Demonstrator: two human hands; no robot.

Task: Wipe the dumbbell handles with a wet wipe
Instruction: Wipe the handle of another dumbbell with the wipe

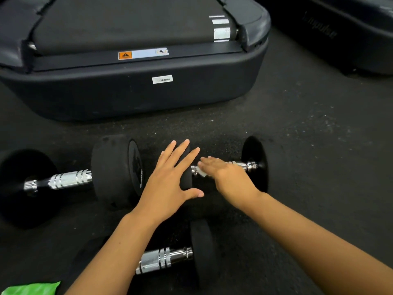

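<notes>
the dumbbell (223,167) lay on the black floor (308,145) before a treadmill (136,90), its long axis running left to right. the left hand (170,184) pressed its left weight plate, fingers straight and spread. the right hand (225,173) lay flat over the chrome handle, fingers straight and together, pressing a white wet wipe (201,171).

On a dark gym floor (297,145), a dumbbell (254,165) is steadied at its left weight by a flat left hand (170,184), while a white wet wipe (202,171) is pressed onto the chrome handle (244,166) under the right hand (225,173). Two more dumbbells (70,179) (170,259) are seen nearby, before a treadmill (136,60).
</notes>
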